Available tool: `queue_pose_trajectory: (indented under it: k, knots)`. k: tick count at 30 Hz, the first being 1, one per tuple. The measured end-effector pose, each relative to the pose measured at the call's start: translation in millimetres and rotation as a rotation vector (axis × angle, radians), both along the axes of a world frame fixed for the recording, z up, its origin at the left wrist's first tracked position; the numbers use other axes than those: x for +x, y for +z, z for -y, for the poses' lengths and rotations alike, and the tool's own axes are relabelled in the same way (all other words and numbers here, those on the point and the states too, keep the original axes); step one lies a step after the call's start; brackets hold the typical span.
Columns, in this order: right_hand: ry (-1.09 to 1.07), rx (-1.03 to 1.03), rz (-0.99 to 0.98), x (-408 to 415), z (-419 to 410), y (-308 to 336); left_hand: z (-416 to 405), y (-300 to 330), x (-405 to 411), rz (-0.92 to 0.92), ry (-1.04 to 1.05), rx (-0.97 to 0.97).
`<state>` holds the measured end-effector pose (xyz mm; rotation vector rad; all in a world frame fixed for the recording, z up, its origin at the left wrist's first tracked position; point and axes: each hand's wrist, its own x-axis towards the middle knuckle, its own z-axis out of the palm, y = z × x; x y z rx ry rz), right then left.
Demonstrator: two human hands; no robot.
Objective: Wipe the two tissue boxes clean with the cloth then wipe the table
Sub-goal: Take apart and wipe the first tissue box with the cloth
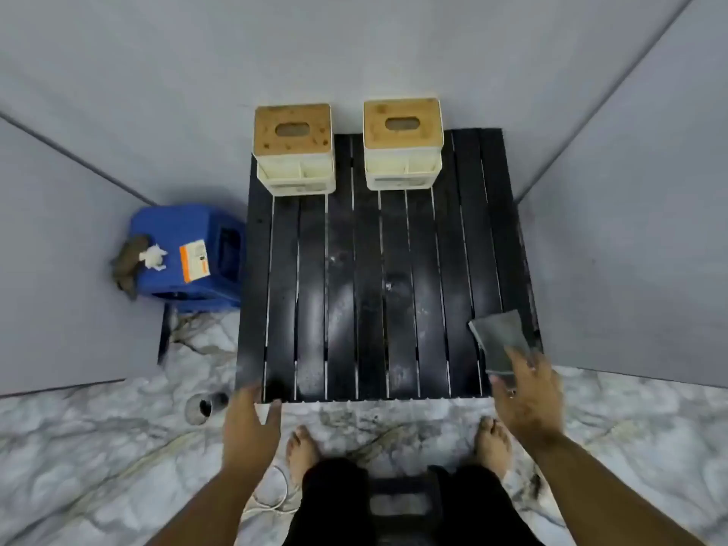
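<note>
The grey cloth point(500, 340) is laid flat on the near right corner of the black slatted table point(366, 277), its long axis running away from the person. The right hand point(526, 392) is spread over its near end; a grip cannot be made out. The left hand point(250, 423) is held open at the near left edge. The two tissue boxes point(293, 149) point(402, 141) are placed at the far edge.

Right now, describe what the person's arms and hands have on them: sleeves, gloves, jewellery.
Both forearms are bare, with no sleeve in view and no gloves. The right hand seems to wear a small ring on one finger; it is too small to tell more. The left hand shows no ring or watch.
</note>
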<state>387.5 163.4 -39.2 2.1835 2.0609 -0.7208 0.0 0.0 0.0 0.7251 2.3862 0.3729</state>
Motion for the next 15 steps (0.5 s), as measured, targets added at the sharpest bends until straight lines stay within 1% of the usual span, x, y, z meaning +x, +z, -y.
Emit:
queue_pose_trajectory:
  k: [1, 2, 5, 10, 15]
  knots:
    - [0.008, 0.025, 0.013, -7, -12, -13, -18, -17, -2, -0.088, -0.071, 0.080]
    - [0.007, 0.047, 0.037, -12, -20, -25, -31, -35, -5, -0.175, -0.156, 0.112]
    - [0.030, 0.114, 0.051, -20, -46, -62, -78, -73, -13, -0.249, -0.329, 0.172]
    - [0.006, 0.334, 0.077, -37, -69, -89, -106, -113, -18, -0.341, -0.452, 0.269]
    - [0.083, 0.425, 0.064, -70, -105, -95, -104, -127, -19, -0.402, -0.472, 0.363]
